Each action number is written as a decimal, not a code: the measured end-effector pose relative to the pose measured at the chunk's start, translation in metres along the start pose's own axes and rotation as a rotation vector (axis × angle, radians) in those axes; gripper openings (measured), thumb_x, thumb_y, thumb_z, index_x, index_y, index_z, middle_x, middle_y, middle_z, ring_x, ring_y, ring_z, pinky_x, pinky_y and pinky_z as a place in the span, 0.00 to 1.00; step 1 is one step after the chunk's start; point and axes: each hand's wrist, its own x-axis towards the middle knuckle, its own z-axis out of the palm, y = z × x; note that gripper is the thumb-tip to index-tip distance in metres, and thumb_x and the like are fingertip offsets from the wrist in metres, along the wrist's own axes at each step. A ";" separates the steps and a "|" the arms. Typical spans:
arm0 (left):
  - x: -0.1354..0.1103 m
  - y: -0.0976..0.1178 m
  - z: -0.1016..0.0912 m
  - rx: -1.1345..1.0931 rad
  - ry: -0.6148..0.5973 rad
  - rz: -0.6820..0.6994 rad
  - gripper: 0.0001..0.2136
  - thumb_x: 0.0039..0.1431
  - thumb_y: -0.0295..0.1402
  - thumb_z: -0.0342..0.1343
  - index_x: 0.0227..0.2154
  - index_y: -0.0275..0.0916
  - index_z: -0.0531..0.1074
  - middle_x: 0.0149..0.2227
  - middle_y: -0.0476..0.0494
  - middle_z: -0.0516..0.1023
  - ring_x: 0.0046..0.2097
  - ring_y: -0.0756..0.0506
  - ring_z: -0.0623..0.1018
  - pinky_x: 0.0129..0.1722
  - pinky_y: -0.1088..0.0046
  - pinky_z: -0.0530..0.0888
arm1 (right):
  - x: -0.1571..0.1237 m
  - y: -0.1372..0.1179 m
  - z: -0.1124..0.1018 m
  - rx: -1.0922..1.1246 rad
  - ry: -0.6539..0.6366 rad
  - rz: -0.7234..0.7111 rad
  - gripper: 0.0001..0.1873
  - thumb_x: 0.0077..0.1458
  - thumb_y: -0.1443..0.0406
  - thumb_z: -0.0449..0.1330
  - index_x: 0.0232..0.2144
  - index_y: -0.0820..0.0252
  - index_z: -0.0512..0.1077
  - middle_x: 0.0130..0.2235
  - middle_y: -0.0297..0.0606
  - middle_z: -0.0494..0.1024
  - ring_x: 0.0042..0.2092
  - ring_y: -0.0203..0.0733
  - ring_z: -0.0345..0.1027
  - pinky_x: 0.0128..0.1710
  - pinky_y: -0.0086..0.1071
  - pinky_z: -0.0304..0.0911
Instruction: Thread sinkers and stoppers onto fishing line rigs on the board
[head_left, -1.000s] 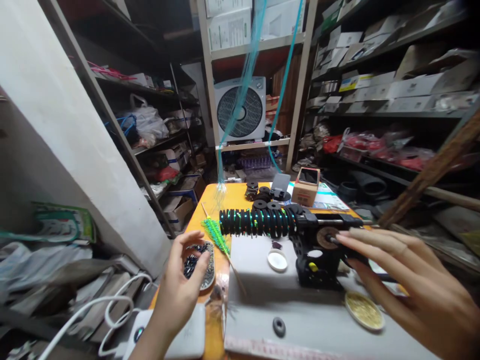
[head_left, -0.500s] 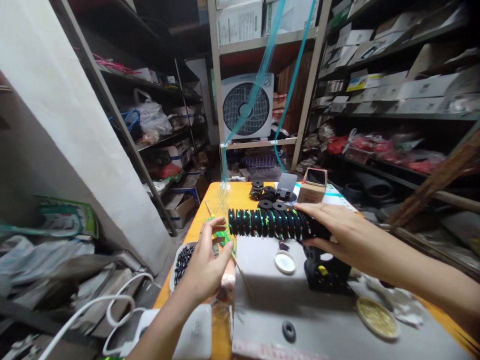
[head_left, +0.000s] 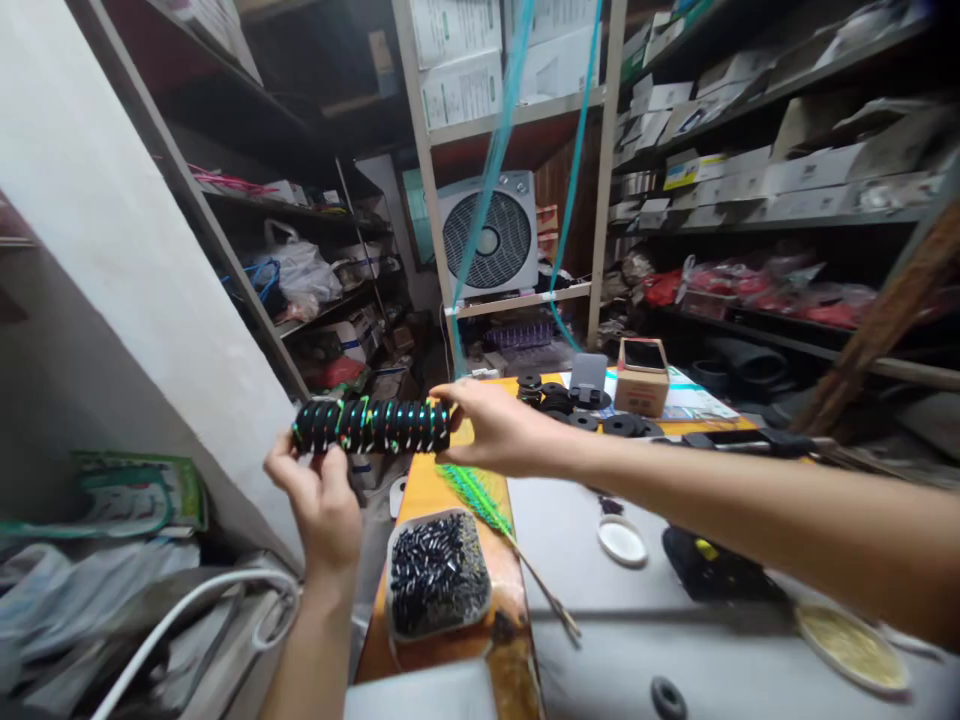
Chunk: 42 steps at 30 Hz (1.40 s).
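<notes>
A row of black foam line spools [head_left: 371, 427], wound with thin line and dotted with green, blue and orange bits, is held level in the air beyond the orange table's left side. My left hand [head_left: 322, 490] closes on its left end, with the thumb along the lower front. At the other end, the fingers of my right hand [head_left: 502, 430] grip the last spools. Below on the table lies a green feathery strand on a thin stick [head_left: 480, 500]. Beside it, a square tub [head_left: 394, 600] holds small dark cylindrical pieces.
A black stand [head_left: 712, 565] is partly behind my right forearm. Loose black spools [head_left: 555, 398], a brown box [head_left: 642, 388] and a grey phone holder [head_left: 589, 378] stand at the back. A white lid [head_left: 622, 541], a yellowish dish [head_left: 855, 650] and a dark ring [head_left: 667, 698] lie rightward.
The spool row has come off the black stand and moved left. My left hand, open before, now grips its left end. My right hand has travelled left with it. The view has shifted.
</notes>
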 end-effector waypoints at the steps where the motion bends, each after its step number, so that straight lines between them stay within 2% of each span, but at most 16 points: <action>1: 0.011 0.005 0.014 0.013 0.030 0.066 0.21 0.63 0.34 0.49 0.57 0.39 0.54 0.58 0.34 0.58 0.59 0.39 0.65 0.60 0.60 0.64 | 0.011 0.009 -0.007 0.007 0.007 0.008 0.18 0.60 0.59 0.63 0.49 0.63 0.71 0.48 0.42 0.75 0.46 0.43 0.73 0.46 0.43 0.71; 3: 0.034 0.014 0.054 0.050 0.042 0.202 0.23 0.59 0.30 0.51 0.57 0.36 0.57 0.57 0.33 0.59 0.59 0.37 0.63 0.61 0.57 0.63 | 0.031 0.040 -0.020 0.011 0.020 0.042 0.16 0.61 0.60 0.63 0.48 0.63 0.72 0.48 0.41 0.76 0.46 0.43 0.73 0.46 0.43 0.71; 5: 0.054 0.020 0.104 0.092 0.001 0.335 0.22 0.54 0.26 0.52 0.54 0.36 0.61 0.55 0.34 0.61 0.61 0.36 0.61 0.63 0.55 0.59 | 0.047 0.083 -0.029 0.001 0.039 0.101 0.17 0.62 0.61 0.62 0.50 0.63 0.71 0.47 0.41 0.76 0.46 0.44 0.73 0.47 0.44 0.71; 8: 0.078 0.014 0.184 0.137 -0.151 0.507 0.22 0.50 0.22 0.53 0.51 0.36 0.64 0.53 0.35 0.65 0.60 0.36 0.63 0.64 0.54 0.56 | 0.066 0.157 -0.034 -0.044 0.070 0.216 0.18 0.62 0.60 0.61 0.51 0.62 0.70 0.49 0.42 0.75 0.48 0.45 0.72 0.47 0.45 0.71; 11: 0.093 -0.007 0.250 0.169 -0.310 0.607 0.24 0.49 0.19 0.53 0.51 0.37 0.65 0.54 0.36 0.67 0.60 0.37 0.64 0.63 0.55 0.59 | 0.080 0.226 -0.029 -0.092 0.061 0.320 0.18 0.63 0.60 0.60 0.51 0.62 0.70 0.49 0.42 0.75 0.47 0.45 0.72 0.46 0.44 0.71; 13: 0.099 -0.027 0.283 0.199 -0.399 0.619 0.22 0.52 0.20 0.54 0.52 0.37 0.66 0.55 0.36 0.67 0.59 0.37 0.65 0.62 0.54 0.61 | 0.088 0.262 -0.020 -0.118 0.030 0.386 0.17 0.63 0.59 0.60 0.51 0.62 0.70 0.49 0.42 0.75 0.46 0.44 0.73 0.45 0.43 0.72; 15: 0.104 -0.047 0.306 0.234 -0.464 0.603 0.18 0.59 0.25 0.56 0.52 0.36 0.67 0.55 0.37 0.68 0.59 0.36 0.67 0.59 0.50 0.64 | 0.096 0.290 -0.007 -0.139 -0.004 0.445 0.17 0.63 0.59 0.60 0.51 0.62 0.70 0.49 0.42 0.75 0.46 0.44 0.73 0.45 0.43 0.72; 19: 0.112 -0.085 0.334 0.301 -0.523 0.538 0.15 0.64 0.35 0.57 0.52 0.37 0.69 0.56 0.38 0.70 0.58 0.37 0.69 0.57 0.49 0.68 | 0.116 0.327 0.025 -0.144 -0.078 0.505 0.18 0.63 0.59 0.60 0.52 0.62 0.70 0.51 0.43 0.74 0.48 0.45 0.72 0.46 0.44 0.71; 24: 0.116 -0.120 0.350 0.368 -0.584 0.475 0.15 0.65 0.35 0.56 0.53 0.38 0.70 0.57 0.37 0.70 0.58 0.37 0.70 0.57 0.50 0.69 | 0.134 0.355 0.060 -0.114 -0.148 0.531 0.19 0.63 0.59 0.60 0.53 0.62 0.69 0.52 0.44 0.74 0.49 0.46 0.72 0.47 0.45 0.71; 28: 0.113 -0.137 0.359 0.413 -0.653 0.449 0.15 0.66 0.35 0.56 0.54 0.38 0.70 0.57 0.37 0.70 0.58 0.37 0.71 0.56 0.50 0.70 | 0.135 0.376 0.078 -0.050 -0.203 0.536 0.18 0.63 0.59 0.60 0.53 0.62 0.69 0.52 0.43 0.74 0.49 0.46 0.72 0.47 0.45 0.71; 33: 0.104 -0.147 0.371 0.457 -0.735 0.439 0.15 0.66 0.35 0.55 0.54 0.38 0.70 0.58 0.37 0.70 0.58 0.37 0.71 0.57 0.49 0.70 | 0.131 0.396 0.089 0.059 -0.279 0.580 0.18 0.63 0.60 0.60 0.52 0.62 0.70 0.53 0.43 0.73 0.50 0.48 0.71 0.49 0.46 0.70; 36: 0.096 -0.152 0.377 0.477 -0.786 0.440 0.16 0.66 0.35 0.55 0.54 0.39 0.69 0.58 0.37 0.70 0.58 0.37 0.71 0.57 0.49 0.69 | 0.127 0.402 0.091 0.153 -0.368 0.633 0.17 0.63 0.60 0.60 0.51 0.62 0.71 0.52 0.42 0.74 0.49 0.47 0.72 0.47 0.45 0.71; 42: 0.086 -0.149 0.386 0.465 -0.888 0.510 0.17 0.66 0.34 0.56 0.55 0.39 0.69 0.60 0.37 0.68 0.60 0.37 0.69 0.58 0.48 0.69 | 0.109 0.396 0.083 0.334 -0.528 0.720 0.16 0.64 0.61 0.60 0.51 0.62 0.70 0.50 0.43 0.75 0.46 0.43 0.73 0.44 0.42 0.72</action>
